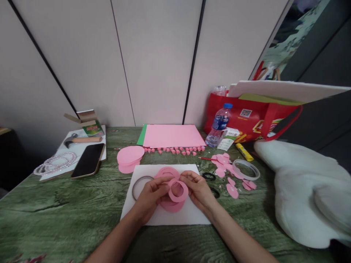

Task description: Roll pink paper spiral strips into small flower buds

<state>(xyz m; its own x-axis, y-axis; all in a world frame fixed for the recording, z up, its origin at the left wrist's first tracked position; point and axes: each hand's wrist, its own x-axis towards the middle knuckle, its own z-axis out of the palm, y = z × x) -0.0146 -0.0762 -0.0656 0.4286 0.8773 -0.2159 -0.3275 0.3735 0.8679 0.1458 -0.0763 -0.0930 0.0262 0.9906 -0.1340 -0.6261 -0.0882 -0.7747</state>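
Note:
My left hand (154, 194) pinches the left side of a pink paper ring (184, 195), thumb on top. On its upper right edge, my right hand (197, 188) closes its fingertips on the same ring. More pink paper rings (168, 170) lie beneath, partly hidden by my hands, on a white board (161, 219). A thin dark hoop (134, 188) rests on the board beside my left hand. Close to my right hand are two black rings (208, 176), the lower one partly covered by it.
Pink paper ovals (130, 155) are stacked left of the board, near a phone (89, 160), hammer (85, 139) and beads (56, 163). Behind lie pink sheets (174, 135) and small pink pieces (178, 150). At right are tape (257, 171), paper scraps (232, 190), a bottle (219, 125) and a white plush (298, 190).

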